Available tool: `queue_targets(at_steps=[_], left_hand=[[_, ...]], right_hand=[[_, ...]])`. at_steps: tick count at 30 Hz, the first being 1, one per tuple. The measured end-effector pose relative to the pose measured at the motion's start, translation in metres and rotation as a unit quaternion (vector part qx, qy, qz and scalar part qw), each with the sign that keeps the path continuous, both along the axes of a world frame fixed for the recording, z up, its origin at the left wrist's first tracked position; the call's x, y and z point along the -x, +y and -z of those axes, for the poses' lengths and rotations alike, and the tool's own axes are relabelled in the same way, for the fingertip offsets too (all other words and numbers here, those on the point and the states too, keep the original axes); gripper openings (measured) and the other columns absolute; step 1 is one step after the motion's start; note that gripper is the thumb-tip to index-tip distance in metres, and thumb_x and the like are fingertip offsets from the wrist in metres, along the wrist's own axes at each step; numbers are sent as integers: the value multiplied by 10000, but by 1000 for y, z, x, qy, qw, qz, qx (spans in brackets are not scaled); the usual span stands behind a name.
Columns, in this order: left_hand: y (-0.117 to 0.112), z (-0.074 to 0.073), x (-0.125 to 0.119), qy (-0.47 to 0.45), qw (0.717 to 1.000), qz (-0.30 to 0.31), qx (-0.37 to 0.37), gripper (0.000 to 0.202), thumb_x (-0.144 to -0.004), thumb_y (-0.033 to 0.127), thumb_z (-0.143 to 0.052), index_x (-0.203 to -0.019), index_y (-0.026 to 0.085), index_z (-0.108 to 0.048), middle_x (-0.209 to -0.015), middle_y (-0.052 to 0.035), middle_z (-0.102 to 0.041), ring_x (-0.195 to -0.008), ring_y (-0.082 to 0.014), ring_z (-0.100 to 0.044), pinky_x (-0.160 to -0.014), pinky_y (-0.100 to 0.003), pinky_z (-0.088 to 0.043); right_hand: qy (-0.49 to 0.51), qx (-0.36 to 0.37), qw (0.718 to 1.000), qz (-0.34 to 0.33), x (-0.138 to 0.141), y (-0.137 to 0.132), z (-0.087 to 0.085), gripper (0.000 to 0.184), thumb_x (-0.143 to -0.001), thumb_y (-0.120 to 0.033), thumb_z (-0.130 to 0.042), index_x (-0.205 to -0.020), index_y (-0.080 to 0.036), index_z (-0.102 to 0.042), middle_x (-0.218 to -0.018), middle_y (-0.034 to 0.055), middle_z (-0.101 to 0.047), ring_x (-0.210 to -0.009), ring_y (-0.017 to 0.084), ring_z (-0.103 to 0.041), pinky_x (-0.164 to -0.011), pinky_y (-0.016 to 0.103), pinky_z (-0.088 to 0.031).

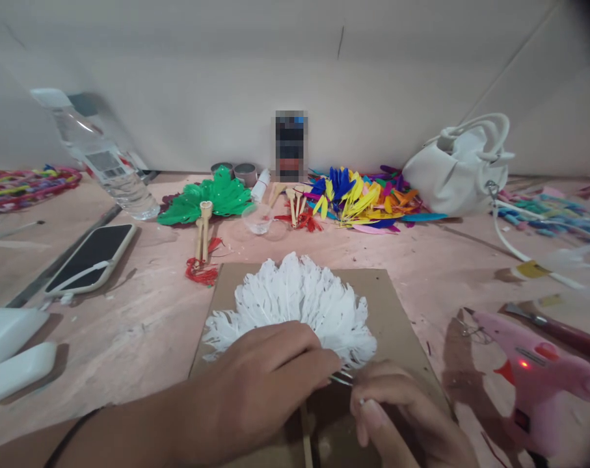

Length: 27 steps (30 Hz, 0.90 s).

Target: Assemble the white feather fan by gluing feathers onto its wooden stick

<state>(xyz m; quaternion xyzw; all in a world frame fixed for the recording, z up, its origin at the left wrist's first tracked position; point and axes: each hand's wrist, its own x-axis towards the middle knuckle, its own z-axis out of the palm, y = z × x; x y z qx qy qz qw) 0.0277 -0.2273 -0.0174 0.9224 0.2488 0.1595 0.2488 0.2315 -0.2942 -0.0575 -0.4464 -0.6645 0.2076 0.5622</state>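
A white feather fan lies spread on a brown cardboard sheet, its thin wooden handle pointing toward me. My left hand covers the lower middle of the fan, its fingers curled down over the base. A thin shiny strand shows between my two hands. Just right of the base, my right hand is closed in a pinch, thumb against fingers. A tiny pale speck shows at that thumb tip, too small to name. The fan's base is hidden under my left hand.
A pink glue gun with a lit red light stands at the right, near red-handled pliers. Behind lie colored feathers, a green feather fan and a white handbag. Leftward are a water bottle and a phone.
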Motion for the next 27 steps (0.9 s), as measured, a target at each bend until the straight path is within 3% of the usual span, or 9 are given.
queue_targets(at_steps=[3,7,15,21,27], left_hand=[[3,-4,2,-32,996,27,-79,229,-1095,198,-408,-1128,172,-633,-1017,-53,-686,-906,-174,-610,-815,-272,-469],[8,-11,1,-20,994,57,-95,274,-1101,194,-380,-1138,167,-651,-941,-63,-722,-870,-185,-636,-815,-308,-491],[10,1,2,-64,977,88,-183,215,-1060,171,-498,-1220,122,-632,-971,-93,-737,-978,-223,-651,-896,-374,-511],[9,-4,3,-87,973,97,-192,211,-1049,155,-508,-1171,83,-664,-920,-104,-727,-978,-232,-647,-883,-372,-554],[8,0,5,-80,973,107,-190,250,-1039,158,-546,-1265,96,-631,-946,-96,-766,-980,-229,-695,-929,-396,-568]], right_hand=[[18,11,1000,-3,3,2,-1,148,-893,-73,-587,-841,-188,-663,-656,-20,-638,-560,96,-645,-524,163,-539],[32,20,999,12,5,2,-3,161,-883,-84,-600,-778,-188,-662,-630,-23,-624,-525,89,-623,-501,151,-513],[30,30,999,-6,3,1,-4,167,-890,-92,-596,-769,-190,-658,-600,-35,-587,-497,82,-599,-483,137,-499],[58,55,997,-18,6,-3,-2,171,-905,-119,-601,-764,-200,-651,-610,-25,-587,-505,94,-594,-471,154,-492],[131,97,985,-62,4,-6,7,177,-944,-183,-615,-772,-209,-643,-608,-37,-548,-501,87,-546,-455,163,-450]])
